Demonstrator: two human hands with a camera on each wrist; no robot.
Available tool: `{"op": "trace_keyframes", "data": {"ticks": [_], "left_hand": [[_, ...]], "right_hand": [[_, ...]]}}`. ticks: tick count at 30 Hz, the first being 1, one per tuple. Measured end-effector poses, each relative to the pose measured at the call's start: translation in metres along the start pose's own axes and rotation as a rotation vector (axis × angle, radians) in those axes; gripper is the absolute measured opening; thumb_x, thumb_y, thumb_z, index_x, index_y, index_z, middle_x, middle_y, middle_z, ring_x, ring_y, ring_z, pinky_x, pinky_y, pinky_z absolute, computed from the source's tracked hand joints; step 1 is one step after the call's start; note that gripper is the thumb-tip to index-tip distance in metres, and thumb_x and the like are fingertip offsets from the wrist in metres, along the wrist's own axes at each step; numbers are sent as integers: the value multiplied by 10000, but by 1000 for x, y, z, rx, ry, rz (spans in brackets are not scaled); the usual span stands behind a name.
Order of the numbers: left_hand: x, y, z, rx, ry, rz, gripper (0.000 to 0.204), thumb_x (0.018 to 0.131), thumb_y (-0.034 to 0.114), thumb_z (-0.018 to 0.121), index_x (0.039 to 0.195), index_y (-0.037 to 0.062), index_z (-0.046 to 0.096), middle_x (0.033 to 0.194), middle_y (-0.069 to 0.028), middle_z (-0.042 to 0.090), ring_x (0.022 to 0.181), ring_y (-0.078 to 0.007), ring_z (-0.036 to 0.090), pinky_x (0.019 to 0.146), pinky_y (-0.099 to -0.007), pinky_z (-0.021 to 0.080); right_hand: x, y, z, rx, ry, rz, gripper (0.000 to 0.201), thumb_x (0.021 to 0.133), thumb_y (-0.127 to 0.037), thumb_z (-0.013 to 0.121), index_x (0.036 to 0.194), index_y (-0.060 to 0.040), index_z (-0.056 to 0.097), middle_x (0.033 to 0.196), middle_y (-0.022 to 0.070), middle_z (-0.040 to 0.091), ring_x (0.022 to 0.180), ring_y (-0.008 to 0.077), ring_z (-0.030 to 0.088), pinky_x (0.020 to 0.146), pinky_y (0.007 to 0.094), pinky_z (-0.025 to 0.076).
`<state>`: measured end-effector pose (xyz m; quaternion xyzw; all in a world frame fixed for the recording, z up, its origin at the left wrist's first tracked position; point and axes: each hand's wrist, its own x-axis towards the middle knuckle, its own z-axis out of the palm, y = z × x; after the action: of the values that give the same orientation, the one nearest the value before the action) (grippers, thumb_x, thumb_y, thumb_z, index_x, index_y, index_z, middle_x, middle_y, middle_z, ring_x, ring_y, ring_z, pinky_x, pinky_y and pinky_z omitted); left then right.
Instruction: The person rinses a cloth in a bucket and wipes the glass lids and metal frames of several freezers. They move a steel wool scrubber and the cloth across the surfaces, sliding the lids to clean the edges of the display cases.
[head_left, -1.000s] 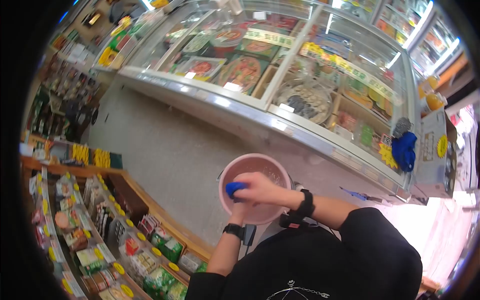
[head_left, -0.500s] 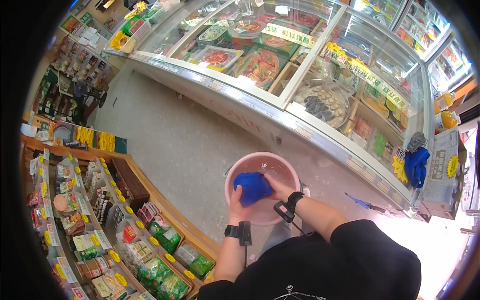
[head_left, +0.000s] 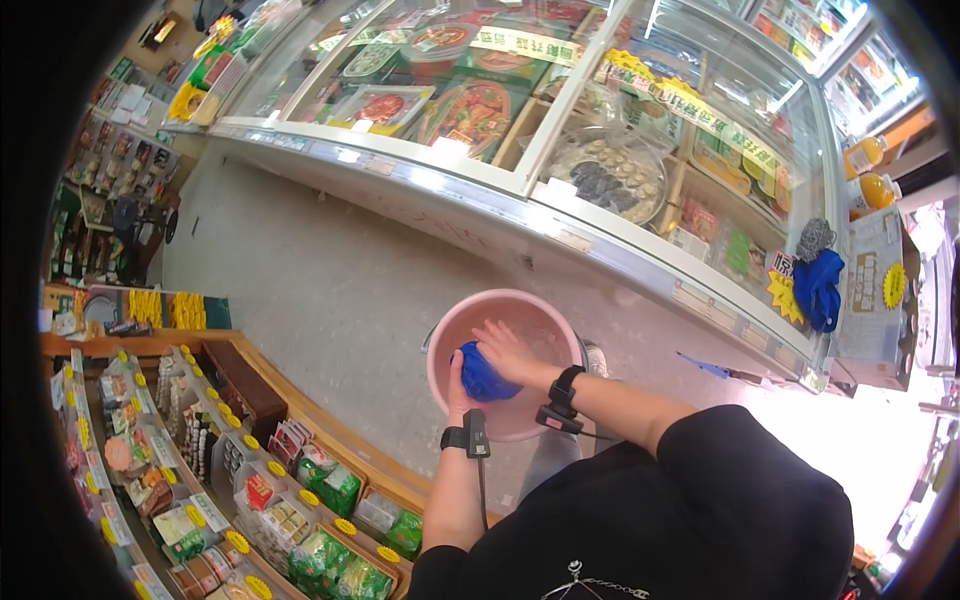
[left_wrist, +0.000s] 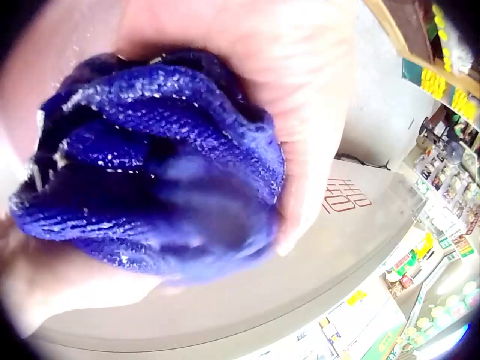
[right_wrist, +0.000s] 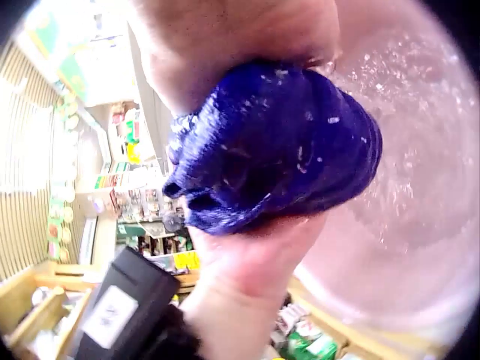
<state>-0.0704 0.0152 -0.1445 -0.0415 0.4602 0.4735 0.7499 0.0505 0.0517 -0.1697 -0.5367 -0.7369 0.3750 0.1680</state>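
Observation:
A wet blue cloth [head_left: 483, 378] is bunched above a pink bucket [head_left: 437, 345]. My left hand [head_left: 458, 392] grips it from the near left side, thumb up along its edge. My right hand [head_left: 508, 355] lies over its far right side with the fingers straight and spread, pressing on it. The left wrist view shows the cloth [left_wrist: 157, 165] in soaked folds between the two hands. Bubbly water [right_wrist: 409, 142] fills the bottom of the bucket in the right wrist view.
A long glass-topped freezer [head_left: 400, 165] runs across the far side. Shelves of packaged food [head_left: 290, 525] stand close on the left. Another blue cloth [head_left: 820, 290] and a steel scourer [head_left: 815, 238] lie at the freezer's right corner. A shoe [head_left: 597, 360] is beside the bucket.
The right hand first clasped the balled cloth over the left; then both hands held it spread wider. Now it is bunched in the left hand, with the right hand's fingers extended across it.

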Motion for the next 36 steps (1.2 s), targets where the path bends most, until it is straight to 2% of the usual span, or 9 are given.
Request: {"op": "trace_keyframes", "data": {"ticks": [4, 7, 9, 14, 17, 20, 28, 32, 36], "left_hand": [[5, -6, 6, 24, 8, 94, 533, 751, 487, 591, 1117, 104, 528, 1079, -82, 567, 975, -234, 549, 872, -385, 436], [7, -11, 8, 13, 46, 123, 488, 750, 459, 595, 1080, 104, 536, 1035, -76, 575, 933, -221, 557, 852, -377, 443], [3, -16, 18, 40, 116, 216, 448, 762, 431, 595, 1061, 101, 545, 994, -68, 583, 891, -211, 566, 831, -361, 449], [26, -14, -10, 123, 210, 158, 364, 812, 352, 569, 1064, 90, 543, 965, -69, 585, 877, -201, 570, 796, -340, 465], [28, -14, -9, 313, 145, 286, 359, 823, 322, 565, 1069, 62, 538, 1011, -77, 579, 887, -221, 581, 787, -345, 479], [33, -14, -2, 325, 203, 264, 333, 824, 271, 574, 1050, 29, 535, 983, -99, 579, 839, -211, 591, 730, -331, 495], [31, -13, -9, 487, 384, 224, 393, 829, 285, 578, 1068, -12, 483, 946, -103, 555, 823, -208, 564, 694, -336, 495], [-3, 29, 0, 570, 57, 46, 630, 797, 585, 500, 1149, 63, 503, 1114, -97, 552, 995, -215, 552, 842, -374, 457], [-13, 49, -5, 517, -123, 172, 677, 795, 585, 504, 1258, 99, 419, 1215, -115, 486, 1128, -225, 467, 931, -384, 395]], "right_hand": [[2, 2, -20, 362, -16, 35, 507, 904, -350, 428, 1337, -100, 338, 1345, 142, 366, 1226, 264, 379, 1004, 336, 309], [-11, 11, -27, 1384, -522, 304, 644, 842, -460, 514, 1340, -103, 318, 1343, 113, 362, 1222, 243, 367, 979, 353, 343], [-12, 23, -11, 1363, -612, 575, 707, 818, -393, 593, 1359, -93, 251, 1302, 65, 392, 1120, 155, 442, 924, 278, 388], [-17, -8, -52, 961, -678, 405, 917, 646, -307, 753, 1332, -28, 213, 1208, 135, 450, 1036, 188, 501, 792, 298, 464], [-8, 8, -13, 439, -505, 57, 837, 546, -157, 718, 1218, 88, 282, 1019, 229, 548, 920, 255, 570, 703, 339, 483], [-22, -15, -22, 135, -379, 230, 892, 548, -171, 757, 1246, 52, 247, 1032, 251, 542, 880, 383, 586, 709, 434, 488], [-42, -6, 17, 36, 46, 119, 693, 584, -152, 726, 1165, 21, 390, 948, 223, 566, 828, 358, 597, 673, 433, 487], [-39, -18, -50, 1240, -607, 332, 448, 695, -231, 673, 1085, -68, 522, 1001, 76, 574, 845, 124, 537, 702, 278, 443], [-39, -55, -47, 1853, -800, 740, 401, 745, -295, 635, 1059, -91, 490, 932, 76, 556, 742, 159, 534, 610, 265, 437]]}}
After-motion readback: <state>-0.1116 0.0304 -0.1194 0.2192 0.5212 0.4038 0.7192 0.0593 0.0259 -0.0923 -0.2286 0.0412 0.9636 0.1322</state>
